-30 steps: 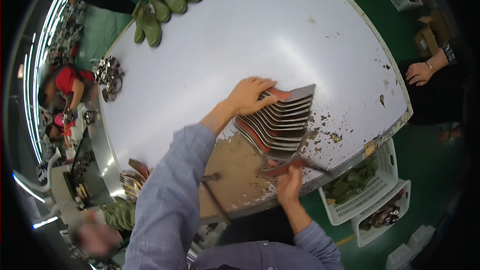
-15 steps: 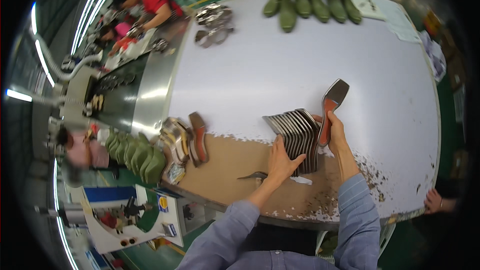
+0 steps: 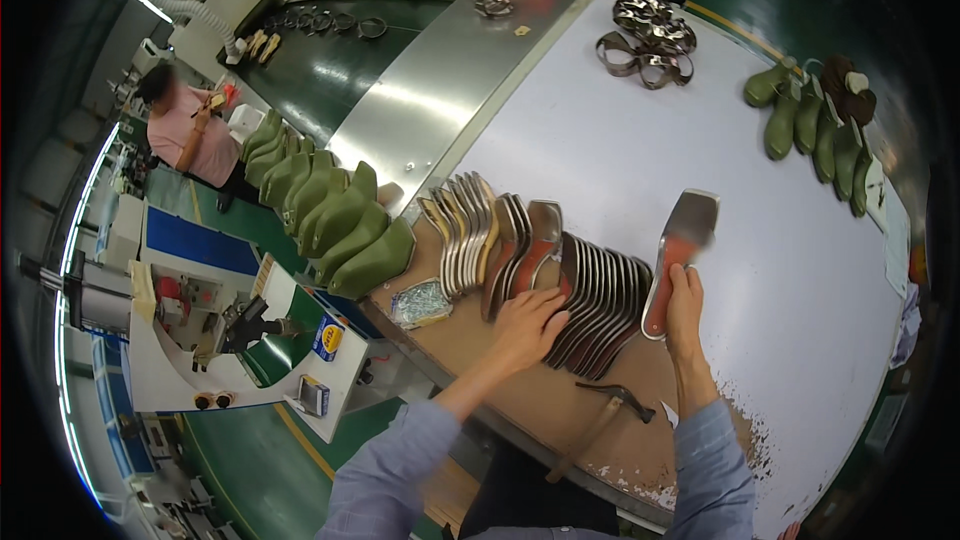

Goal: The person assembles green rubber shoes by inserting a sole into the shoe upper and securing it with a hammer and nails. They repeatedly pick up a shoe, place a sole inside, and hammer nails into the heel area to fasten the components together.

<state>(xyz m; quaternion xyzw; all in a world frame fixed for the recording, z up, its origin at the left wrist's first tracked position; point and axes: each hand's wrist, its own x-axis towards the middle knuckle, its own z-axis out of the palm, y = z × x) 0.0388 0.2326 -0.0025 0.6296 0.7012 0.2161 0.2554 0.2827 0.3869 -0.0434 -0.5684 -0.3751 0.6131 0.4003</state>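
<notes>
My right hand point(image 3: 684, 292) grips one insole point(image 3: 680, 245) lifted at one o'clock; my left hand point(image 3: 527, 325) presses the fanned row point(image 3: 590, 305), most still unpicked on the counter point(image 3: 640, 140).

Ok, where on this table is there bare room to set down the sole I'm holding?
The white tabletop lies bare between the fanned soles, metal pieces and green lasts. The brown mat is crowded by soles near the left hand and a hammer.
</notes>
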